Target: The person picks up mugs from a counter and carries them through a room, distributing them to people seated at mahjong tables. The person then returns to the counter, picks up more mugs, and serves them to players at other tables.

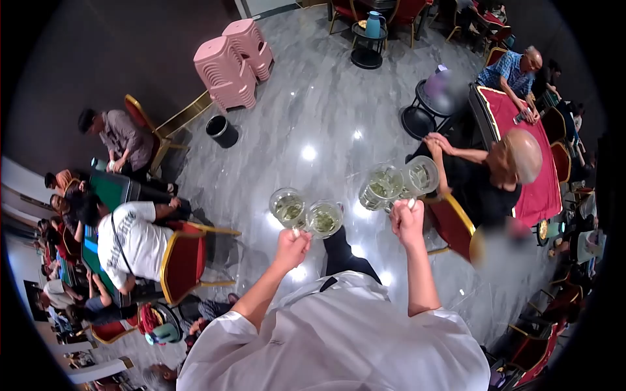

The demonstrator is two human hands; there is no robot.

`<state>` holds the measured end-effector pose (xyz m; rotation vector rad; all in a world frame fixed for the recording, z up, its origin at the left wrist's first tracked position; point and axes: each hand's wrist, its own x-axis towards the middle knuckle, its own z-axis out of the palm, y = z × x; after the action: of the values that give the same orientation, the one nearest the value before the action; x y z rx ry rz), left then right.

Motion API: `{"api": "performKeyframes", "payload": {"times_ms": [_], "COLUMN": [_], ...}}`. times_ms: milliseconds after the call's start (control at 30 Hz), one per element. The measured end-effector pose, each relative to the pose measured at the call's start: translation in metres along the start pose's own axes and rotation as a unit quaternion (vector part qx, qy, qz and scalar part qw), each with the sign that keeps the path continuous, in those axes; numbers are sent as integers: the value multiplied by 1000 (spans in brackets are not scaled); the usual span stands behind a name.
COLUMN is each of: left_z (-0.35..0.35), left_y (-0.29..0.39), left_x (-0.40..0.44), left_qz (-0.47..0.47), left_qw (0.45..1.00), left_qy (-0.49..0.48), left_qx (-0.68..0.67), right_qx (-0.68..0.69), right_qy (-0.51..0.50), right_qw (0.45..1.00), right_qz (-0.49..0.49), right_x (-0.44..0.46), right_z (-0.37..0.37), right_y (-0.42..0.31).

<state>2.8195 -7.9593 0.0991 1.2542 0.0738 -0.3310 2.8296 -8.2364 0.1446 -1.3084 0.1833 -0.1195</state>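
Observation:
My left hand [293, 249] is closed around the handles of two clear glass mugs. One glass mug [287, 207] is on the left and the other glass mug [325, 219] on the right, side by side, with green leaves in liquid inside. My right hand [408, 223] also grips mug handles. Beyond its fingers are a glass mug [381, 187] and, to the right, another glass mug [419, 176], both with green leaves; whether a third overlaps them I cannot tell. Both hands are held out in front of my body above the floor.
Grey glossy floor [293, 137] stretches ahead. A seated person [466, 173] and a chair [450, 225] are close on the right, by a red table [521, 140]. People sit at green tables on the left. Ahead stand a bin [222, 132], pink stools [225, 72] and round side tables [367, 58].

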Motion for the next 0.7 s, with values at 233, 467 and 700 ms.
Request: {"api": "performKeyframes", "payload": {"times_ms": [233, 467, 700], "left_z": [11, 43, 83], "left_y": [67, 112, 126], "left_x": [197, 420, 685], "left_qz": [-37, -55, -76], "left_qw": [997, 996, 977], "left_qy": [10, -59, -193], "left_qx": [69, 41, 44], "right_qx": [8, 27, 4], "right_qy": [-15, 43, 124], "right_qw": [1000, 999, 991], "right_qz": [-4, -15, -44], "right_x": [225, 439, 647], "right_z": [9, -2, -48], "right_y": [-19, -30, -49]}}
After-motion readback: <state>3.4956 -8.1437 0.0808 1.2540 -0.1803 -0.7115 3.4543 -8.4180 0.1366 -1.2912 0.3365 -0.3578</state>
